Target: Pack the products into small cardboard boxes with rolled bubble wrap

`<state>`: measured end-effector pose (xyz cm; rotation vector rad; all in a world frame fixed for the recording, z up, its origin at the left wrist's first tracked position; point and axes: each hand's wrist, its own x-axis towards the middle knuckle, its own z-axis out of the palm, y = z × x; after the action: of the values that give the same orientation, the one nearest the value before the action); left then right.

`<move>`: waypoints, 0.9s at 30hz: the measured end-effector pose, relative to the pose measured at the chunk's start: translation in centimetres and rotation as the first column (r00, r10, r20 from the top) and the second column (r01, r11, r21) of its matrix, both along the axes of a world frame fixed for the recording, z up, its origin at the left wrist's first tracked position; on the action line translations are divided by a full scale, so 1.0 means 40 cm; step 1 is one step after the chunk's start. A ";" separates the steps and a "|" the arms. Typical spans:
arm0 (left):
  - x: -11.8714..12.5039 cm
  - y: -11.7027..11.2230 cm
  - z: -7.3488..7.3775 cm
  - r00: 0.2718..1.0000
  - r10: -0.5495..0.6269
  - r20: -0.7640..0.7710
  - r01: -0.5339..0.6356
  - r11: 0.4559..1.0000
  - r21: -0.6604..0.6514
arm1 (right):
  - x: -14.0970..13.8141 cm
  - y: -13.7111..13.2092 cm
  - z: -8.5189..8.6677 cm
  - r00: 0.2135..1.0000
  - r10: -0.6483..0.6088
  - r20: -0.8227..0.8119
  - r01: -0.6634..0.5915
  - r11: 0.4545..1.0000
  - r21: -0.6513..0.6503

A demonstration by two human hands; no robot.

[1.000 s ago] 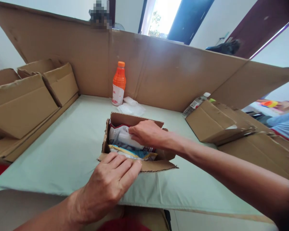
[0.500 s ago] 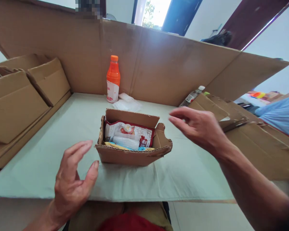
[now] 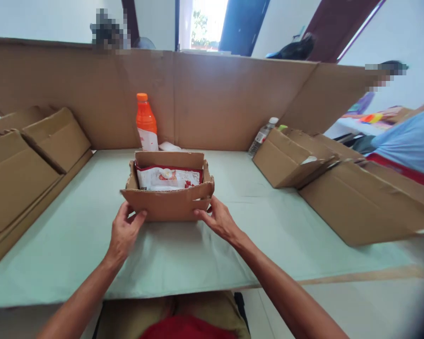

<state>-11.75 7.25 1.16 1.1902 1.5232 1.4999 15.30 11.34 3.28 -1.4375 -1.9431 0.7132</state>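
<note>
Two-handed holding of the open cardboard box (image 3: 169,207) is judged to be the step in hand. Fingers of the left hand (image 3: 123,234) are closed about the box's lower left corner, thumb on the front wall; those of the right hand (image 3: 222,221) are closed about the lower right corner in like fashion. The fingertips behind both ends are hidden. The box is located between the two sets of fingers, on or just above the cloth-covered surface (image 3: 275,221); which of the two cannot be told.

For any shift of the box, an even grip and matched motion of both hands would be called for, with the open top kept upward.

Box: plain brown, edges ragged, front wall leaning outward at the top; a small pale split is noted above the right thumb. Inside, above and between the fingers, a white packet with maroon edging and printed food picture (image 3: 162,179) is seen; its lower part is hidden by the front wall. Beyond the left fingers, an orange-capped bottle (image 3: 146,122) is stood upright.
</note>
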 end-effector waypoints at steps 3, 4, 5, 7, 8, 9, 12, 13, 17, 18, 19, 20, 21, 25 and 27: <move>0.102 0.052 0.005 0.983 -0.182 -0.004 0.182 0.983 0.023 | 0.125 -0.027 -0.005 0.987 -0.159 -0.028 0.159 0.987 -0.012; 0.143 0.060 0.002 0.966 -0.255 -0.037 0.256 0.967 0.017 | 0.179 -0.056 -0.008 0.976 -0.215 -0.027 0.215 0.977 -0.008; 0.185 0.064 -0.002 0.944 -0.319 -0.087 0.320 0.947 0.009 | 0.234 -0.093 -0.011 0.963 -0.270 -0.019 0.270 0.963 -0.002; 0.270 0.066 -0.009 0.885 -0.418 -0.206 0.428 0.904 0.002 | 0.333 -0.181 -0.015 0.920 -0.391 0.019 0.391 0.920 0.009; 0.313 0.066 -0.010 0.851 -0.456 -0.261 0.474 0.880 0.010 | 0.374 -0.227 -0.016 0.891 -0.452 0.040 0.452 0.892 0.011; 0.355 0.067 -0.010 0.816 -0.491 -0.304 0.521 0.853 0.021 | 0.410 -0.271 -0.018 0.858 -0.511 0.057 0.511 0.859 0.011; 0.486 0.082 -0.003 0.717 -0.600 -0.356 0.651 0.759 0.031 | 0.495 -0.374 -0.029 0.748 -0.661 0.054 0.660 0.750 0.039; 0.532 0.092 -0.001 0.694 -0.636 -0.337 0.681 0.732 0.020 | 0.519 -0.398 -0.036 0.710 -0.703 0.042 0.701 0.711 0.056; 0.715 0.148 -0.007 0.625 -0.759 -0.185 0.769 0.639 -0.024 | 0.604 -0.443 -0.073 0.559 -0.829 -0.028 0.827 0.554 0.095; 0.758 0.162 -0.013 0.607 -0.778 -0.160 0.785 0.618 -0.028 | 0.622 -0.445 -0.084 0.533 -0.844 -0.054 0.844 0.527 0.099; 0.798 0.174 -0.021 0.590 -0.795 -0.142 0.800 0.599 -0.029 | 0.638 -0.445 -0.095 0.519 -0.850 -0.089 0.854 0.510 0.106; 0.836 0.185 -0.030 0.573 -0.810 -0.124 0.814 0.580 -0.029 | 0.651 -0.442 -0.107 0.511 -0.849 -0.131 0.859 0.499 0.115; 0.871 0.193 -0.040 0.552 -0.828 -0.102 0.830 0.557 -0.027 | 0.662 -0.436 -0.118 0.508 -0.844 -0.172 0.861 0.494 0.121; 0.986 0.211 -0.087 0.429 -0.903 -0.029 0.903 0.429 -0.003 | 0.687 -0.393 -0.161 0.533 -0.794 -0.293 0.843 0.528 0.102; 1.031 0.222 -0.107 0.371 -0.928 -0.020 0.928 0.371 0.007 | 0.696 -0.363 -0.179 0.564 -0.751 -0.344 0.818 0.565 0.107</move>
<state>29.49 16.11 -3.13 1.6556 0.5234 0.6696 43.14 -3.19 -3.88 -1.7251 -0.9294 0.1787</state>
